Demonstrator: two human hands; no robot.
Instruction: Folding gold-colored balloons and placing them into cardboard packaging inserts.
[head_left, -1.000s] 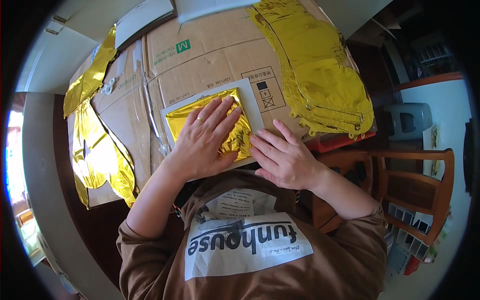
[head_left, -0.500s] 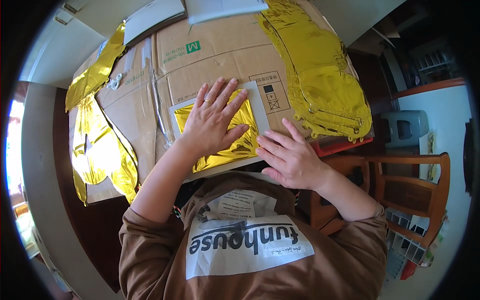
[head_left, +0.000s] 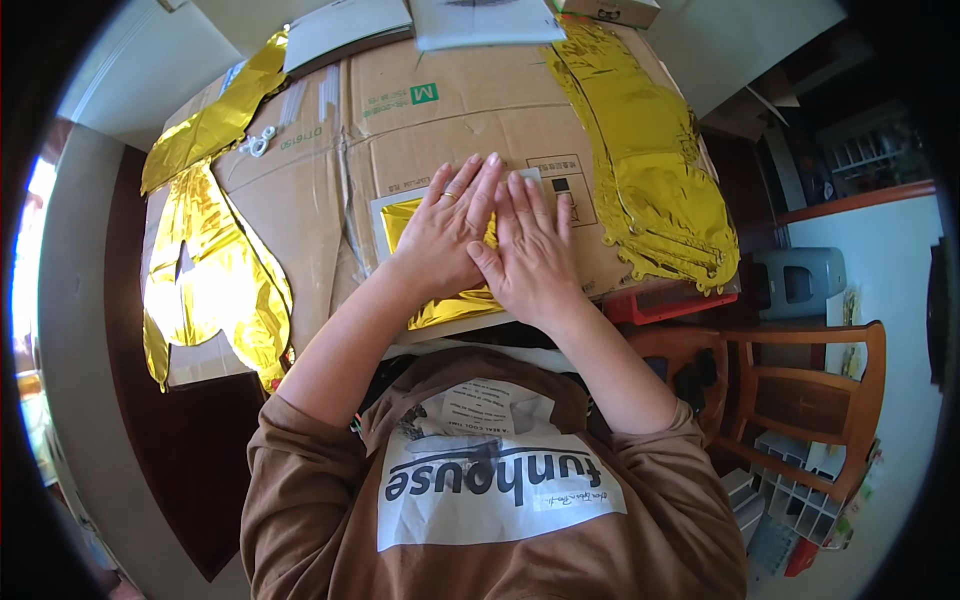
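My left hand (head_left: 445,228) lies flat, fingers stretched, on a folded gold foil piece (head_left: 455,311). A ring shows on one of its fingers. Beside it my right hand (head_left: 532,245) is also flat with fingers extended, its thumb side touching the left hand, over the foil's right part. Under the foil is a pale, flat rectangular sheet (head_left: 380,232), whose rim shows at the left and bottom. Both hands hide much of the foil. All this rests on a large brown cardboard surface (head_left: 300,200).
Flat, empty-looking gold foil balloons lie at the left (head_left: 215,260) and right (head_left: 660,150). A small white ringed item (head_left: 262,141) and thin white strips (head_left: 328,92) are on the cardboard. White flat stacks (head_left: 345,35) stand at the back. A wooden chair (head_left: 800,390) is at the right.
My right hand has moved from beside the sheet's right edge up and left onto the foil, next to my left hand. The whole view has shifted slightly.
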